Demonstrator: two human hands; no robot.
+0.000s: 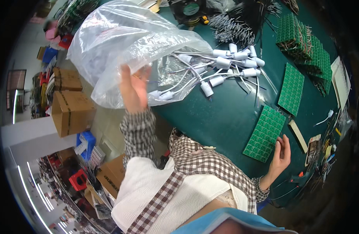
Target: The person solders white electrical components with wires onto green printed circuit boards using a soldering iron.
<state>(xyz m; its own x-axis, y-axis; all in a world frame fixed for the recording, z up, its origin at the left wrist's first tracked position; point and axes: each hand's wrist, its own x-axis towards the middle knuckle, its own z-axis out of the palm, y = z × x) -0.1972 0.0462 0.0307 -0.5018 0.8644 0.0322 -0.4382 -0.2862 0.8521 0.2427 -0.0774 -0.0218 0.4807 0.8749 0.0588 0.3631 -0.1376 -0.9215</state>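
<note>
A large clear plastic bag (109,35) lies at the left of the table, its mouth toward the right. Out of it spill several white cylindrical lamp sockets (222,62) with white wires. My left hand (133,91) is raised at the near edge of the bag's mouth, fingers apart and slightly blurred, with no held thing visible. On the right, my right hand (280,158) rests by the lower right edge of a green circuit board panel (264,134), fingers loosely bent and not gripping it. A second green panel (291,89) lies just beyond.
Stacked green panels (304,46) stand at the far right. Bundled dark wires (241,23) and a black fan (190,9) sit at the back. A pale strip (298,136) and a soldering iron-like tool (298,178) lie at right. Cardboard boxes (72,113) stand on the floor at left.
</note>
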